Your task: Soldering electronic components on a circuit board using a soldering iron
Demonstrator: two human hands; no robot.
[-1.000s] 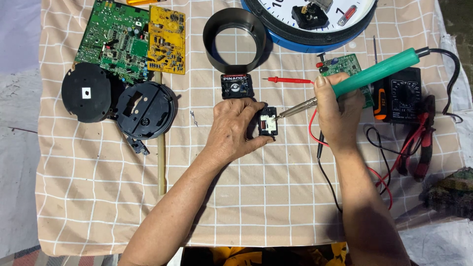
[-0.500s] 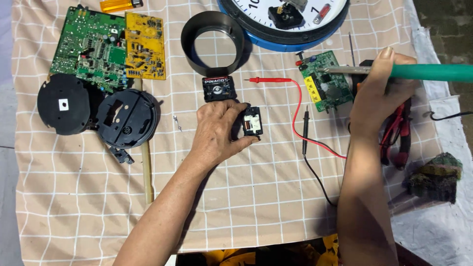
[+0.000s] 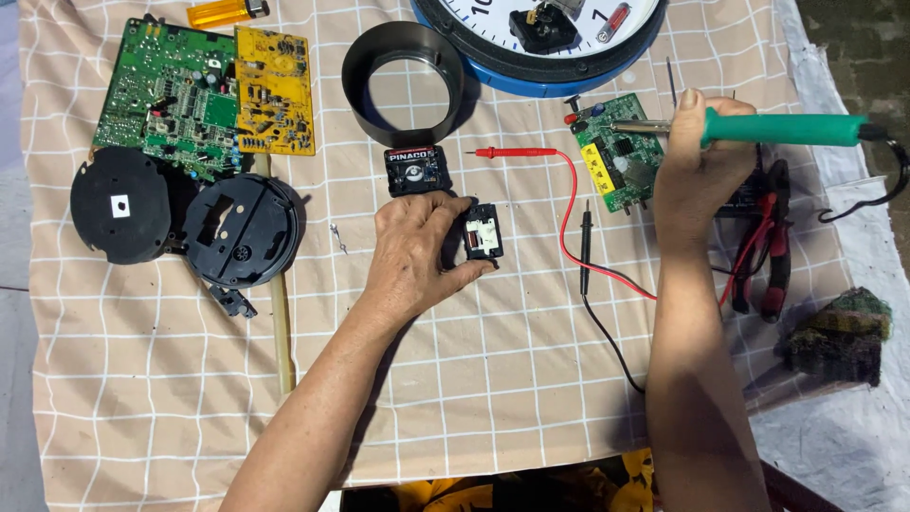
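So from where I'm sitting, closest in, my left hand (image 3: 414, 248) is curled around a small black clock movement (image 3: 482, 232), thumb under and fingers over the near edge, pinning it flat on the checked cloth (image 3: 171, 398) so its open side faces up where I can see the white gear bit inside. Looks like that grip is there just to keep the little box from skating around. My right hand (image 3: 700, 169) is closed in a fist-style grip on the green-handled soldering iron (image 3: 782, 128), held level with the hot tip pointing left and hovering over the small green circuit board (image 3: 618, 163), well apart from the movement, so the heat is parked away from the plastic. Between the two hands the red probe (image 3: 512, 152) and the black probe (image 3: 586, 242) lie on the cloth with their leads trailing off right, near the red-handled pliers (image 3: 773, 237). Just past my left hand sits a second black module (image 3: 414, 169), then the black ring (image 3: 403, 83), and beyond it the blue-rimmed wall clock (image 3: 540, 57), face up. Off to the far left are the big green board (image 3: 171, 95), the yellow board (image 3: 275, 90) and two round black covers (image 3: 180, 218), laid aside out of the working area.
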